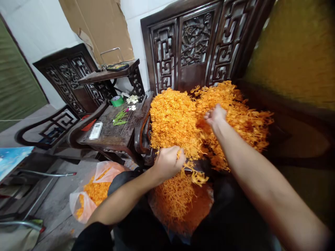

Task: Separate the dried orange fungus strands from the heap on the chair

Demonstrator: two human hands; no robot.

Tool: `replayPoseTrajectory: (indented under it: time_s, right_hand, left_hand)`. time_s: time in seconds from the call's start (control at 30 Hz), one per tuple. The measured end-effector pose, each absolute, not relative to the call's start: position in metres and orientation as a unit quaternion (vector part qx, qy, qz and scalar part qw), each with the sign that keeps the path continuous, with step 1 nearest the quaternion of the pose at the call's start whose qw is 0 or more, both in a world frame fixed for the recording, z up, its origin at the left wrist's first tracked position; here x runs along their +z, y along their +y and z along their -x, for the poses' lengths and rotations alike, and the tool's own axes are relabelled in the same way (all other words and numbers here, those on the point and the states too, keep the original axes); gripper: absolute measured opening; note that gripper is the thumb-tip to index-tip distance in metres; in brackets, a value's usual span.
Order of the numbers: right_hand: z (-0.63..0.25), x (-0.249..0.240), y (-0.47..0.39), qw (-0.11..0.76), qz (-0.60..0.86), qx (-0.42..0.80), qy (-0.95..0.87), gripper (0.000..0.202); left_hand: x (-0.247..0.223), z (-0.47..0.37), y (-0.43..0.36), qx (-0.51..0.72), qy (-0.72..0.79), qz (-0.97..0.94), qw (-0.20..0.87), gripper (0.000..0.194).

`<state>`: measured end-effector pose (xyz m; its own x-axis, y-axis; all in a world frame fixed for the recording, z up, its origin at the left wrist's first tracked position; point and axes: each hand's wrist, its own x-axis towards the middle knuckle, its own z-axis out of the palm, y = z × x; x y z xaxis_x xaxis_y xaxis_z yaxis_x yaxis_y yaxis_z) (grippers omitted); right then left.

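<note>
My left hand (170, 161) is closed round a small orange branching piece (199, 177), which sticks out to the right of the fist. Below it, between my legs, is a container (200, 212) with thin orange strands (175, 195) in it. Two big orange heaps rest on a dark wooden seat: a left heap (174, 115) and a right heap (246, 118). Reaching over the right heap, my right hand (216, 115) has its fingers curled together at the heap's left part; what they hold, if anything, cannot be made out.
A plastic bag (98, 188) of orange pieces lies on the floor at the left. On a wooden table (112, 137) are green tape (117, 101), green stems (120, 117) and white flowers (132, 99). A carved chair back (193, 69) stands behind the heaps.
</note>
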<state>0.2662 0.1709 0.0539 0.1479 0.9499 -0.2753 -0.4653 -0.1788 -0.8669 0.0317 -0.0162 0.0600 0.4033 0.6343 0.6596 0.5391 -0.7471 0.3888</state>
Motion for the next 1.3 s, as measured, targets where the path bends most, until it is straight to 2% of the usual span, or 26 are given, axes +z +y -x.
replayPoseTrajectory:
  time_s: [0.1, 0.2, 0.27, 0.37, 0.53, 0.67, 0.77, 0.83, 1.03, 1.13, 1.2, 1.3]
  right_hand:
    - [-0.273, 0.05, 0.172, 0.607, 0.491, 0.586, -0.216, 0.046]
    - [-0.256, 0.048, 0.168, 0.569, 0.471, 0.634, -0.227, 0.025]
    - [-0.24, 0.046, 0.164, 0.538, 0.451, 0.67, -0.242, 0.018]
    - [-0.219, 0.044, 0.153, 0.507, 0.429, 0.706, -0.245, 0.028]
    - [-0.194, 0.045, 0.13, 0.402, 0.395, 0.761, -0.322, 0.073]
    - [-0.192, 0.045, 0.125, 0.333, 0.475, 0.695, -0.424, 0.074]
    - [-0.203, 0.044, 0.128, 0.283, 0.433, 0.737, -0.434, 0.067]
    - [-0.211, 0.045, 0.128, 0.294, 0.388, 0.762, -0.427, 0.06]
    - [-0.219, 0.048, 0.121, 0.349, 0.374, 0.72, -0.469, 0.051]
    - [-0.218, 0.048, 0.119, 0.423, 0.332, 0.711, -0.454, 0.045]
    - [-0.214, 0.048, 0.117, 0.463, 0.367, 0.687, -0.422, 0.042]
    - [-0.203, 0.047, 0.111, 0.441, 0.465, 0.677, -0.361, 0.04]
  left_hand:
    - [0.059, -0.018, -0.004, 0.425, 0.366, -0.826, 0.052, 0.036]
    - [0.06, -0.007, 0.013, 0.418, 0.388, -0.821, 0.037, 0.038]
    - [0.061, -0.003, 0.022, 0.425, 0.398, -0.813, 0.024, 0.039]
    - [0.064, -0.002, 0.029, 0.454, 0.391, -0.8, 0.008, 0.04]
    - [0.066, -0.005, 0.031, 0.487, 0.37, -0.791, -0.011, 0.04]
    - [0.067, -0.002, 0.033, 0.491, 0.359, -0.793, -0.028, 0.039]
    - [0.07, 0.006, 0.035, 0.498, 0.376, -0.781, -0.039, 0.04]
    - [0.072, 0.012, 0.036, 0.502, 0.391, -0.77, -0.04, 0.04]
    - [0.075, 0.02, 0.034, 0.513, 0.402, -0.758, -0.038, 0.041]
    - [0.076, 0.018, 0.029, 0.506, 0.39, -0.768, -0.034, 0.04]
    - [0.077, 0.016, 0.024, 0.503, 0.378, -0.776, -0.034, 0.04]
    - [0.076, 0.01, 0.02, 0.502, 0.361, -0.785, -0.035, 0.04]
